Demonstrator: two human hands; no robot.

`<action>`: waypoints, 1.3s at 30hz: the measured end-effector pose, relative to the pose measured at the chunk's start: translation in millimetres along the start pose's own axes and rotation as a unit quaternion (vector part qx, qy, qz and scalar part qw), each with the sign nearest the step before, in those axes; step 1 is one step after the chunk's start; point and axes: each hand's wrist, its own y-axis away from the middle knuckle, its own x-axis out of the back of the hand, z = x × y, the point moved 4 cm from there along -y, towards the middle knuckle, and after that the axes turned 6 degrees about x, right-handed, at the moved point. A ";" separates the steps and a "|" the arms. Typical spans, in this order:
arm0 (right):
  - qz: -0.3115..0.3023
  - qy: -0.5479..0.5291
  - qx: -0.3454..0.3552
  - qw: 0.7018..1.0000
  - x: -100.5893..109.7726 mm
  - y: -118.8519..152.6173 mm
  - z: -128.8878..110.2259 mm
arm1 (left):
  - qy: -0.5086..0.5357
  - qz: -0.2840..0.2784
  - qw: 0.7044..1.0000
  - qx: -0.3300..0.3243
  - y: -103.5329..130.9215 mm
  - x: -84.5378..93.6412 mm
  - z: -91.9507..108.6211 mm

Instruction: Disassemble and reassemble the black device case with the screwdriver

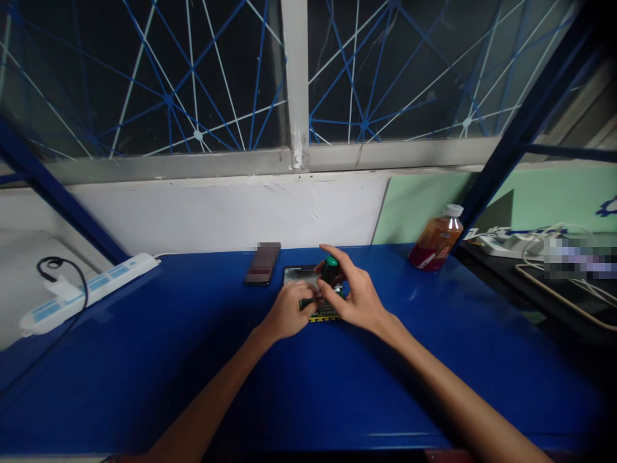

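My right hand (354,292) is closed around a screwdriver (330,262) with a green-topped dark handle, held upright. Its tip is hidden behind my fingers. Below it lies a green board (330,310) with a yellow-and-black front edge, flat on the table. My left hand (289,308) has its fingers curled over the board's left side, with the thumb bent in close to the screwdriver. Just behind the board, partly covered by my hands, is a dark flat case with a grey panel (299,276).
A dark phone (263,263) lies behind on the blue table (299,399). A white power strip (96,292) with a black cable is at the left. A drink bottle (436,238) stands at the back right. Cables (535,257) lie on a black surface at the far right.
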 end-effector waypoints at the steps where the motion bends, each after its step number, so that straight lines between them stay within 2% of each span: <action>1: 0.000 0.000 0.001 1.000 0.0 0.1 0.1 | 0.001 -0.003 1.000 -0.002 0.3 -0.1 0.6; 9: -0.001 0.014 0.006 1.000 1.0 0.1 -2.0 | -0.039 0.054 0.998 0.010 -0.6 2.3 -0.9; 14: 0.003 0.011 0.012 1.000 0.9 0.0 -2.2 | -0.005 0.028 1.000 -0.003 -1.0 5.6 2.6; 20: -0.011 0.014 0.000 1.000 -0.3 0.1 -1.1 | -0.014 0.001 1.000 -0.008 0.2 4.2 3.2; 24: 0.006 0.026 0.004 1.000 0.1 0.0 -0.2 | -0.053 0.049 0.997 0.000 0.1 4.4 -0.2; 27: 0.014 0.034 0.002 0.999 0.1 0.0 1.2 | -0.040 0.069 0.997 0.005 0.0 4.9 -2.2; 39: -0.011 0.011 0.010 1.000 2.5 0.2 -3.9 | 0.010 0.007 1.000 -0.012 0.0 3.8 9.4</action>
